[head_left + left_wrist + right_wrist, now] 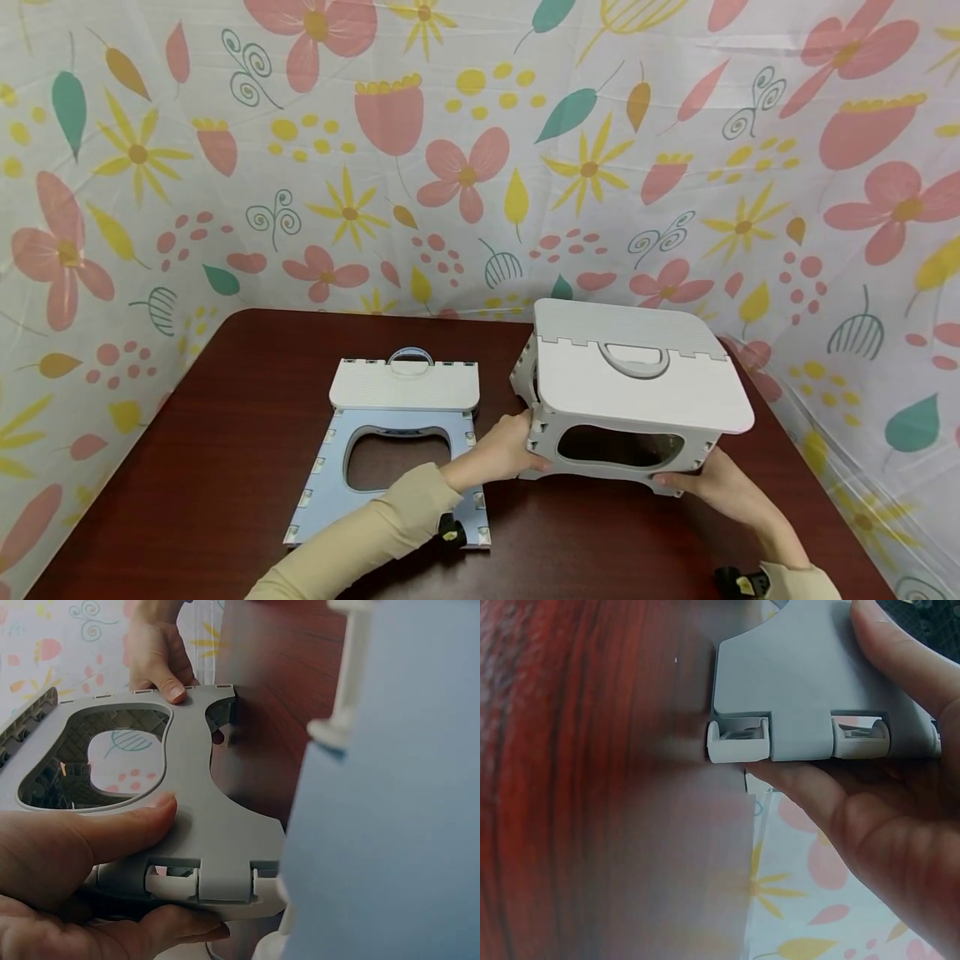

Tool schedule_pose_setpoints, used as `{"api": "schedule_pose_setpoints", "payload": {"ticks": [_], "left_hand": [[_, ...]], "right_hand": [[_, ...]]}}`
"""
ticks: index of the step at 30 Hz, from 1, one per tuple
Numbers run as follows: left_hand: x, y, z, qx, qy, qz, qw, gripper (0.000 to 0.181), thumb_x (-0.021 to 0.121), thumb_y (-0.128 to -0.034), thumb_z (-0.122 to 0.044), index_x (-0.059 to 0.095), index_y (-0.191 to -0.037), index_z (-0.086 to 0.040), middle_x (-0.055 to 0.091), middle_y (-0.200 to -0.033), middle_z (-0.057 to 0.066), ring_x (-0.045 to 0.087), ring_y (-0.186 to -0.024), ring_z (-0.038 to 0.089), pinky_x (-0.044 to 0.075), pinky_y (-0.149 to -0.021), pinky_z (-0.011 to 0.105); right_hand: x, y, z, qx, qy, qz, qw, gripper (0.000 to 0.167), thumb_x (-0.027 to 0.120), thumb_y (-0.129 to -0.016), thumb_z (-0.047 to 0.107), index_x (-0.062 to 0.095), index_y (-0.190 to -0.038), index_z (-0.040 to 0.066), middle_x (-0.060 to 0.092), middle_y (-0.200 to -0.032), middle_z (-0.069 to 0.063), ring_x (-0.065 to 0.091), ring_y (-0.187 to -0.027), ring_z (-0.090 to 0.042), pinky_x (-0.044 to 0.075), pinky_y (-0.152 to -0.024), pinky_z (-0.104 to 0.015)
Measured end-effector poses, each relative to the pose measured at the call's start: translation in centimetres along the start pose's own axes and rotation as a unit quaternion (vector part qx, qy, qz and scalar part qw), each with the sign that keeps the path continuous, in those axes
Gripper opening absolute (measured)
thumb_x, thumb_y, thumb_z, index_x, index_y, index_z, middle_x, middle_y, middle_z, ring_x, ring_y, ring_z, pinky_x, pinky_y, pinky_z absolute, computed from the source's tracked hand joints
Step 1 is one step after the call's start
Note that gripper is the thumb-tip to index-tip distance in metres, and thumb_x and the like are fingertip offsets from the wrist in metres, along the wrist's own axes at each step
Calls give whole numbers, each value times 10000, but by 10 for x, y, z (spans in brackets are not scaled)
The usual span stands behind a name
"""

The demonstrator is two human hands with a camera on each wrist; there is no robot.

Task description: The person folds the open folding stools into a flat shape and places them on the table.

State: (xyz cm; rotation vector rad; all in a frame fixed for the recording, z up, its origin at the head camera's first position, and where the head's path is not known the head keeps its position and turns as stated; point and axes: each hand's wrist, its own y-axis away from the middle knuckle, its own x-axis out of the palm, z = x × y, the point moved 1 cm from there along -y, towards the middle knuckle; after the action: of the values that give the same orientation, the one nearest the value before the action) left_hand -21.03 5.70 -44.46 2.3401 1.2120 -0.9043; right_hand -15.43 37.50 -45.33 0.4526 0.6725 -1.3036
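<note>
An unfolded folding step stool (637,392) in white and light grey stands upright at the table's right, its top flat and a carrying handle in the middle. My left hand (501,450) grips its near left leg corner. In the left wrist view that thumb (142,825) presses the grey front panel while the fingers curl behind the hinged edge. At the near right leg, my right hand (720,487) holds the opposite edge, thumb in front. Whether the stool's feet touch the table I cannot tell. A folded blue-and-white step stool (405,387) lies flat beneath my left forearm.
Both stools are on a dark red-brown wooden table (247,400). A flower-patterned cloth (465,100) hangs behind the table and along its sides. The folded stool's near right corner sits close to my left wrist.
</note>
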Motion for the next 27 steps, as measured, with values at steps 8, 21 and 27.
{"api": "schedule_pose_setpoints", "payload": {"ticks": [8, 21, 27], "left_hand": [[-1, 1, 0, 53, -24, 18, 10000, 668, 823, -766, -168, 496, -1327, -12, 681, -1150, 121, 676, -1006, 229, 531, -755, 242], [-3, 1, 0, -65, -100, 101, 9999, 640, 817, -774, -176, 521, -1321, -27, 690, -1118, 99, 678, -966, 201, 522, -735, 232], [-4, 2, 0, -39, -71, 143, 9999, 611, 821, -767, -161, 539, -1297, -45, 694, -1110, 89, 681, -953, 190, 517, -724, 226]], "right_hand": [[1, 0, 0, -49, -113, 100, 9999, 643, 773, -820, 157, 395, -1320, 12, 599, -1091, -206, 584, -817, -1, 480, -626, -258], [2, 0, -1, -298, -41, 75, 9995, 537, 767, -818, 119, 474, -1253, 2, 660, -1006, -103, 592, -794, 7, 465, -621, -236], [2, 0, -3, -273, -72, 110, 9995, 526, 764, -820, 124, 482, -1246, 0, 661, -1017, -136, 599, -806, 5, 470, -645, -231]]}}
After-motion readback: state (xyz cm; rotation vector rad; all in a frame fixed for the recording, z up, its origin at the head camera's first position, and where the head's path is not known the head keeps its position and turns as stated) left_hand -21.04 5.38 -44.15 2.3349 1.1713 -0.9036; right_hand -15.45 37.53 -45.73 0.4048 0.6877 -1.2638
